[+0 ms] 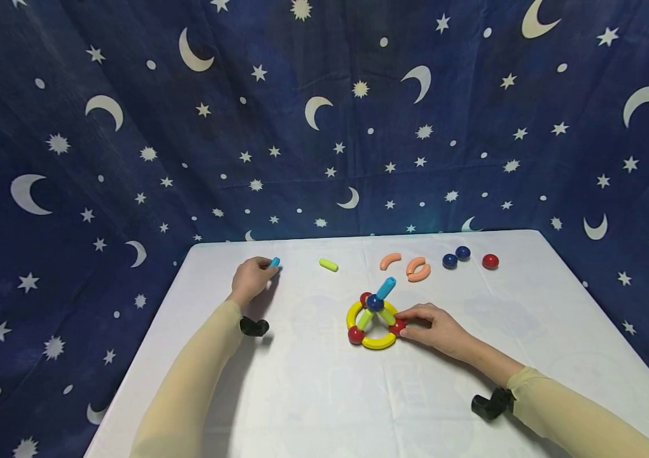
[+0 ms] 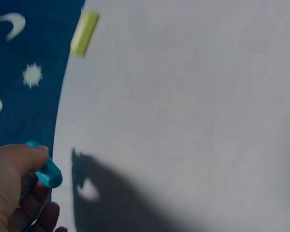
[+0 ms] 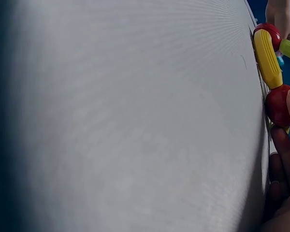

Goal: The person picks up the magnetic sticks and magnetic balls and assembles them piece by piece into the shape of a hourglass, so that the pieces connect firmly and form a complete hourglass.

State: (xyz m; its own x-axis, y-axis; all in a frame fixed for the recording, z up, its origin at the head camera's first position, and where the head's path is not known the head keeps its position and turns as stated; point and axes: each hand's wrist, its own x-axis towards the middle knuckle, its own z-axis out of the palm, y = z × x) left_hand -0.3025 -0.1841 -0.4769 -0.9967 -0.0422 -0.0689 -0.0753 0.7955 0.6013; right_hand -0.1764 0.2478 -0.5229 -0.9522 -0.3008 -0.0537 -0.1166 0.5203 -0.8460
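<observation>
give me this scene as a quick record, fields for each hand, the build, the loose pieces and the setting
left hand: the left hand pinches a light blue rod
right hand: the right hand grips a red corner ball of the build
build base: yellow curved pieces joined by red balls in a ring
build top: green rods rising to a dark blue ball, with an upper blue rod
loose pieces: one short green piece, three orange curved pieces, two loose blue balls, one loose red ball
setting: white table, starry backdrop

This is a curtained-off tabletop space, room type unclear, with blue moon-and-star cloth (image 1: 279, 127) behind and beside a white-covered table (image 1: 313, 394).
</observation>
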